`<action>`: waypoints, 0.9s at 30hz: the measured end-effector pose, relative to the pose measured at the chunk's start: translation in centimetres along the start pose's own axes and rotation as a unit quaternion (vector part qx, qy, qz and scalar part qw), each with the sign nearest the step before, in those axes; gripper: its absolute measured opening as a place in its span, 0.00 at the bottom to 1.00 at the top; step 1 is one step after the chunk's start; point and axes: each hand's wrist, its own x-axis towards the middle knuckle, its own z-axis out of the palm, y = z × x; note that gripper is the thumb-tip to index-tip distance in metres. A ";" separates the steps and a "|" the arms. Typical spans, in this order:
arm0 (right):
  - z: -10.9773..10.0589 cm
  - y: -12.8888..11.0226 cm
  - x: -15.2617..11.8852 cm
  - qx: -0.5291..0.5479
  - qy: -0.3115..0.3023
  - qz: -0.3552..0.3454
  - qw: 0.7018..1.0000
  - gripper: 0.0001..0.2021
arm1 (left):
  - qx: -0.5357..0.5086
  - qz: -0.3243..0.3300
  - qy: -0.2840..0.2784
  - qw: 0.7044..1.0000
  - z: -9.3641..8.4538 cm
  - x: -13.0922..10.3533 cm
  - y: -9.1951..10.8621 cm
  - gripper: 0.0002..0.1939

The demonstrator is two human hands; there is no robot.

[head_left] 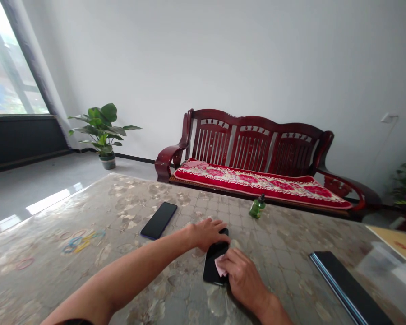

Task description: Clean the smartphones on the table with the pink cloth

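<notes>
A black smartphone [212, 267] lies face up on the patterned tablecloth in front of me. My left hand [209, 233] reaches across its far end, fingers gripping the edges and steadying it against the table. Pinched in my right hand [244, 275] is a small pink cloth [220, 265], pressed on the lower part of the screen. My right fingers partly hide the phone's right edge. Another dark smartphone [159, 220] with a blue edge lies to the left. Beyond my hands stands a small green bottle [257, 207] with a black top.
Several coloured rubber bands [79, 241] lie on the left of the tablecloth [122, 203]. A row of stacked phones [348, 286] and a clear plastic box [385, 266] sit at the right. Behind the table are a wooden bench [253, 144] and a potted plant [103, 131].
</notes>
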 end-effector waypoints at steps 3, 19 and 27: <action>-0.6 0.4 0.2 -0.010 -0.012 0.037 0.999 0.13 | -0.059 -0.077 -0.039 0.995 -0.3 -0.7 -0.6 0.41; 0.1 2.9 1.4 -0.069 0.047 0.168 0.982 0.17 | -0.195 -0.330 0.065 0.921 2.9 -6.5 2.5 0.36; 0.8 1.3 1.3 -0.078 0.006 0.078 0.994 0.15 | -0.234 -0.348 0.084 0.904 3.7 -8.6 1.7 0.35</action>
